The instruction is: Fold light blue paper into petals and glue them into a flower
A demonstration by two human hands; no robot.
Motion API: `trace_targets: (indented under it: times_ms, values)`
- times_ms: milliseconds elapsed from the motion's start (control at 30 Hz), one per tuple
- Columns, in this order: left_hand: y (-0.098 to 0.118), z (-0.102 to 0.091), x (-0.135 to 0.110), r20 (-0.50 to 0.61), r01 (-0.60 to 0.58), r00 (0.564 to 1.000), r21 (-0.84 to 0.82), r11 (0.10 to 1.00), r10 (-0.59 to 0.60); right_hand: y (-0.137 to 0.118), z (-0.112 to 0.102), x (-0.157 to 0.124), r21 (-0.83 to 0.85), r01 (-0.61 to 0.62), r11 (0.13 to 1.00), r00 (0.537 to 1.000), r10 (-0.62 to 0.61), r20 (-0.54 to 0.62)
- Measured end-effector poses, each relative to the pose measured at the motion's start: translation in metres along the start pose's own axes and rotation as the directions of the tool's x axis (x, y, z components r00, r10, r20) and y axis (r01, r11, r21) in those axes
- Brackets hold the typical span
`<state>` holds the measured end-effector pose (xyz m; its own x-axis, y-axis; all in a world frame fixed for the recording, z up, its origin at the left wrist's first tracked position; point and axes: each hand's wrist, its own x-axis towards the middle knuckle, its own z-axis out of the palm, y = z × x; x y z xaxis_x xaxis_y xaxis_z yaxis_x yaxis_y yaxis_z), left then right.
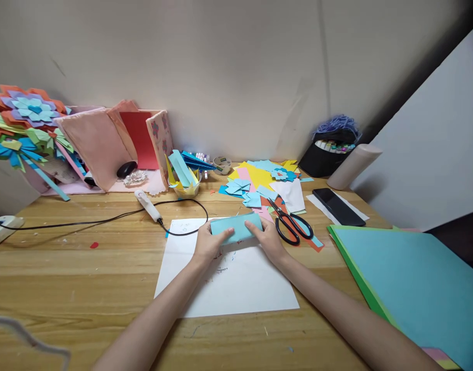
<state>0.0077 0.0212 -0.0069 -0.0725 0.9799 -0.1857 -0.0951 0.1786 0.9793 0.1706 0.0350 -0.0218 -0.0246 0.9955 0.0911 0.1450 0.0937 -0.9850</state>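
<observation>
A folded strip of light blue paper (237, 230) is held by both ends over a white sheet (236, 288) on the table. My left hand (213, 241) grips its left end, the thumb lying across the front face. At the right end, my right hand (267, 238) holds it with the thumb pressed on top. The other fingers of both hands are mostly hidden behind the paper. Black-handled scissors (294, 226) lie just right of my right hand, partly over paper scraps.
Behind are cut paper pieces (255, 175), a tape roll (222, 165) and a cup of folded paper (186, 189). A corded white glue gun (148, 206) lies left. To the right are a phone (338, 206), a pen holder (324, 154) and a large coloured paper stack (418, 278).
</observation>
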Motion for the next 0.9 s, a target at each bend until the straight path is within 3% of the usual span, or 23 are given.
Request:
trace_targets:
  times_ms: [267, 433, 533, 700, 800, 900]
  values:
    - [0.000, -0.003, 0.001, 0.020, -0.012, 1.000, 0.187, 0.982, 0.008, 0.001, 0.000, 0.000, -0.009, 0.019, 1.000, 1.000, -0.019, -0.001]
    - [0.005, -0.014, 0.006, 0.174, -0.040, 0.984, 0.360, 0.932, -0.025, 0.000, 0.001, -0.002, -0.036, 0.034, 0.999, 0.999, -0.033, 0.036]
    - [0.012, -0.020, 0.007, 0.275, -0.150, 0.961, 0.481, 0.864, 0.014, 0.000, 0.002, -0.004, -0.069, 0.069, 0.995, 0.996, -0.065, 0.054]
    - [0.018, -0.019, 0.001, 0.423, -0.437, 0.882, 0.561, 0.704, 0.210, -0.002, 0.003, -0.007, -0.076, 0.103, 0.992, 0.990, -0.095, 0.101]
    - [0.016, -0.015, -0.003, 0.448, -0.497, 0.859, 0.616, 0.611, 0.247, -0.002, 0.003, -0.007, -0.076, 0.108, 0.991, 0.990, -0.101, 0.100]
    - [0.014, -0.012, -0.004, 0.452, -0.502, 0.858, 0.630, 0.593, 0.246, -0.001, 0.003, -0.007, -0.077, 0.115, 0.990, 0.990, -0.107, 0.097]
